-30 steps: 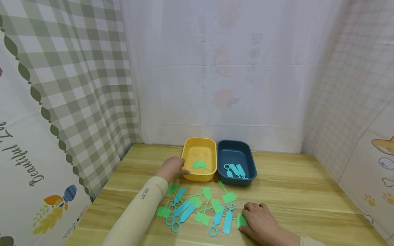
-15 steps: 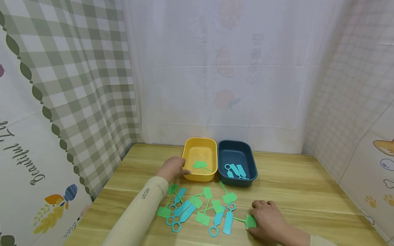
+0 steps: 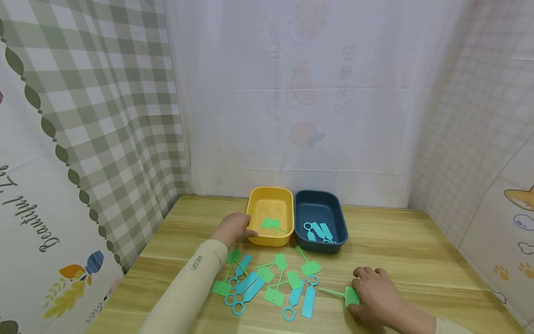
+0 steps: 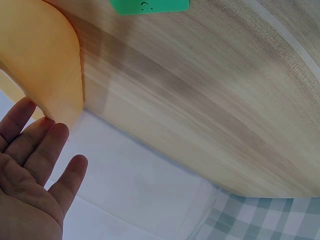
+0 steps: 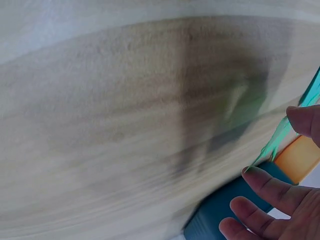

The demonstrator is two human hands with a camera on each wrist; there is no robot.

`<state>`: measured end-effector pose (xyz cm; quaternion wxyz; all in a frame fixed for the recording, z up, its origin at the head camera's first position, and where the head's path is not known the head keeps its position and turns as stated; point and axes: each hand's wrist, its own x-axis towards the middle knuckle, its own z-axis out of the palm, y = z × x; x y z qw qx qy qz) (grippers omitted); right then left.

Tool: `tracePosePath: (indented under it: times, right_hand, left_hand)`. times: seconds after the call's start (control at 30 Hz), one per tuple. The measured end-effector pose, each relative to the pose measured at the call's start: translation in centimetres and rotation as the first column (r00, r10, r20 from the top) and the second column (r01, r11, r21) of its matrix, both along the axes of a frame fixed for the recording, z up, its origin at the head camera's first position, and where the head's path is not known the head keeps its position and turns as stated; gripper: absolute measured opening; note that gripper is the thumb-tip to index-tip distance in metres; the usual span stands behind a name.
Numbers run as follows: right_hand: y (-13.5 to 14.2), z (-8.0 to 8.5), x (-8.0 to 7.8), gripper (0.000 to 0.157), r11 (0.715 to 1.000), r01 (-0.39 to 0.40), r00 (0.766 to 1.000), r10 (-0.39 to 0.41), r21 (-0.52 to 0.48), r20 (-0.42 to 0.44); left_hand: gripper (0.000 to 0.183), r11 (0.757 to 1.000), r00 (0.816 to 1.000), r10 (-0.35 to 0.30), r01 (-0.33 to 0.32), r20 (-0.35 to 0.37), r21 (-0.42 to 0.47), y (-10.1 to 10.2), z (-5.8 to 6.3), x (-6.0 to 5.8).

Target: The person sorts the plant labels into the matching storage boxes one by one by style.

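My right hand (image 3: pixel 375 297) pinches a green tag (image 3: pixel 352 296) with a thin tail between thumb and index finger. In the right wrist view, the tag (image 5: pixel 280 134) shows edge-on between the fingertips, over the table. My left hand (image 3: pixel 232 228) grips the left rim of a yellow bin (image 3: pixel 288 239) at its front corner; in the left wrist view the fingers (image 4: pixel 42 155) lie along the rim. More green tags (image 3: pixel 274 297) and several blue ring-ended tags (image 3: pixel 309 301) lie mixed on the table in front of the bins.
A dark blue bin (image 3: pixel 319 209) stands against the yellow one and holds a few blue tags (image 3: pixel 318 230). Green tags (image 3: pixel 270 223) lie in the yellow bin. A white curtain (image 3: pixel 300 139) hangs behind the wooden table (image 3: pixel 409 250), with a checked cloth (image 3: pixel 137 93) at left.
My right hand has drawn the green tag to the right, away from the blue tags, and its tail has come free of them. The left hand stays at the yellow bin.
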<state>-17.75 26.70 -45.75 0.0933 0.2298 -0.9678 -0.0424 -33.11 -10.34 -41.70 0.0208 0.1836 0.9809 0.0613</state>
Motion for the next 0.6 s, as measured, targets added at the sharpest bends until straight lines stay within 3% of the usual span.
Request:
tracePosePath:
  times: [0.33, 0.6]
  right_hand:
    - [-1.3, 1.3, -0.4, 0.038, 0.998, 0.063, 0.997, -0.063, 0.014, 0.042]
    - [-2.4, 1.3, -0.7, 0.044, 0.997, 0.079, 0.996, -0.079, -0.012, 0.037]
  left_hand:
    - [0.043, 1.0, 1.0, 0.012, -0.012, 0.01, 0.001, 0.0, 0.1, 0.0]
    - [0.042, 1.0, 1.0, 0.014, -0.014, 0.006, 0.002, 0.1, 0.0, -0.1]
